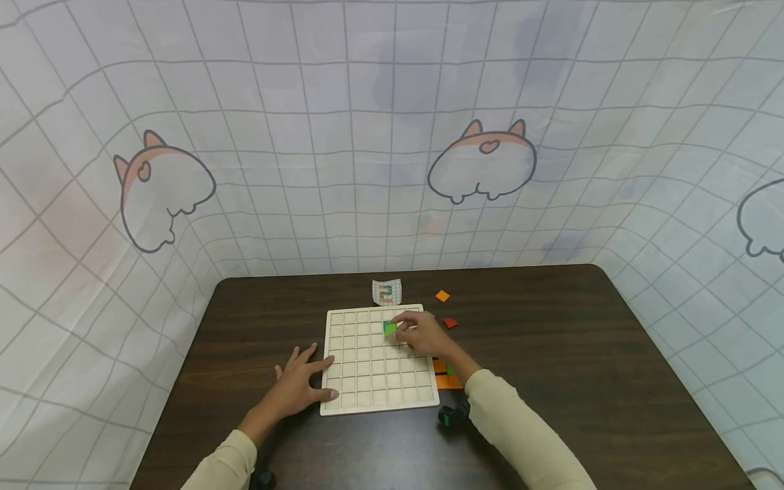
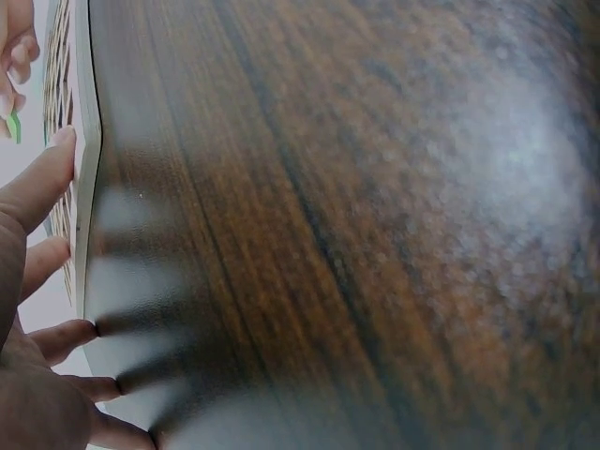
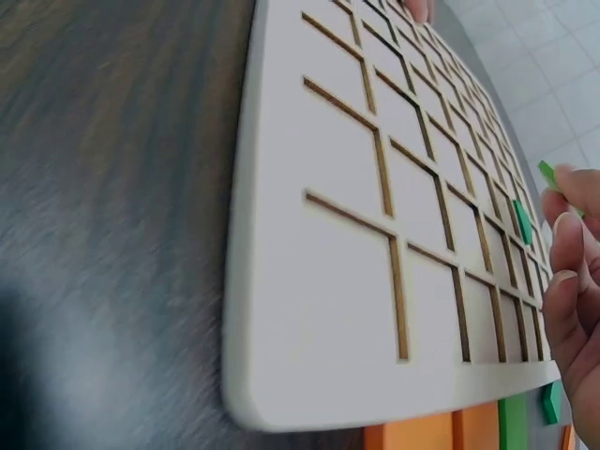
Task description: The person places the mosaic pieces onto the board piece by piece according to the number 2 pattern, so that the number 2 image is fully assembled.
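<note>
On the dark wood-grain surface (image 1: 551, 354), the left hand (image 1: 294, 388) has its grip spread, thumb and index finger on the left edge of a pale gridded board (image 1: 352, 403), the other fingers on the wood beside it. Behind the board lies a printed pattern card (image 1: 386, 292). A dark green tile (image 3: 522, 222) sits on the board; just above the grid, the right hand's (image 1: 421, 333) grip pinches a light green tile (image 3: 547, 174). Right of the board are an orange square tile (image 1: 442, 296), a red tile (image 1: 450, 323) and, near its lower right edge, more orange tiles (image 1: 449, 382).
</note>
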